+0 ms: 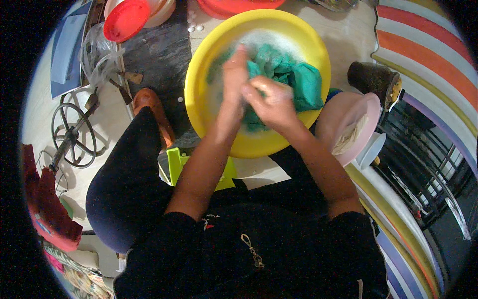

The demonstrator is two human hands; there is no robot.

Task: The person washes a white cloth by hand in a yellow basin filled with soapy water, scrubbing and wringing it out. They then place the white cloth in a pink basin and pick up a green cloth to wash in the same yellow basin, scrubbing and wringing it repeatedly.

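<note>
A wide yellow basin [195,82] stands in front of me, with soapy water and suds inside. Wet green cloth [306,85] lies bunched in it, mostly toward the right side. Both my hands meet over the basin, close against each other. My left hand [235,72] points away from me beside the cloth, its fingers smeared by motion. My right hand [273,99] is curled closed against the left one near the wrist. What it grips, if anything, is hidden.
A pink tub [324,124] with pale cloth stands right of the basin, near a dark round container [371,82]. A lime-green stool [175,167] is between my legs. Red tubs [127,20] sit at the far left. Left stands a black wheel-shaped frame [74,134].
</note>
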